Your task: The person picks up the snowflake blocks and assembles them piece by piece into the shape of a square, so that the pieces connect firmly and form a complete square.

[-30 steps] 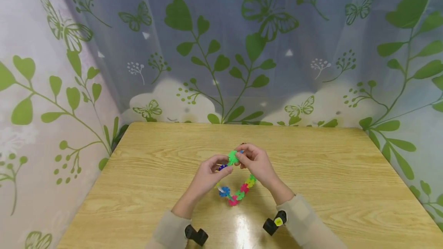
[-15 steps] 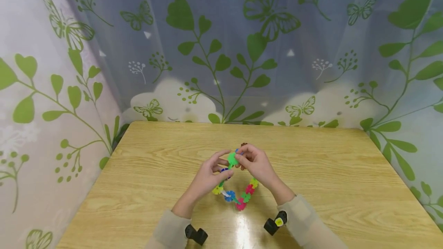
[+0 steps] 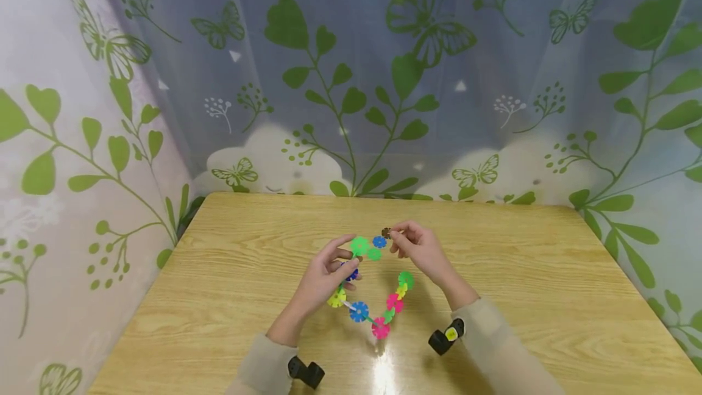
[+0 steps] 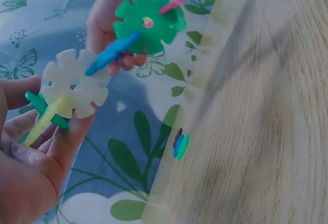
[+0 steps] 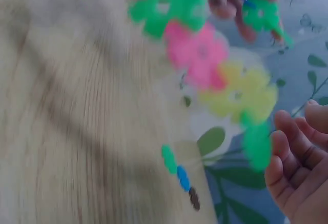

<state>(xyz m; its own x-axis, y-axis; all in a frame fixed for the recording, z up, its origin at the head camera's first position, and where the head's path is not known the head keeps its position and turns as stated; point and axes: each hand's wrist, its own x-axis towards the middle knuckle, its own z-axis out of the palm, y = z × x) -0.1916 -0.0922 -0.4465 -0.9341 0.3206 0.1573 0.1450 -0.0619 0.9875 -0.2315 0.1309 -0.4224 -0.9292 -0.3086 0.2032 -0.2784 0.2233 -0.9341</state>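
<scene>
A chain of interlocking snowflake discs (image 3: 359,311) hangs in a U shape above the table. My left hand (image 3: 325,279) grips its left end around a dark blue disc (image 3: 350,271), with a bright green disc (image 3: 359,245) at the top. The chain's other end, a green disc (image 3: 406,280), hangs free. My right hand (image 3: 425,252) is up and to the right, its fingers bent loosely. In the right wrist view nothing shows between the fingers of the right hand (image 5: 302,157); the chain's green end disc (image 5: 256,142) appears beside them.
Three loose discs lie in a row on the wooden table (image 3: 247,230): green (image 3: 374,253), blue (image 3: 379,242) and brown (image 3: 386,233). A patterned curtain (image 3: 351,139) stands behind the table's far edge. Wrist cameras (image 3: 446,337) sit on both forearms.
My right hand has let go of the chain's bright green disc and moved right. The left hand has drawn slightly left with the chain, uncovering the loose discs.
</scene>
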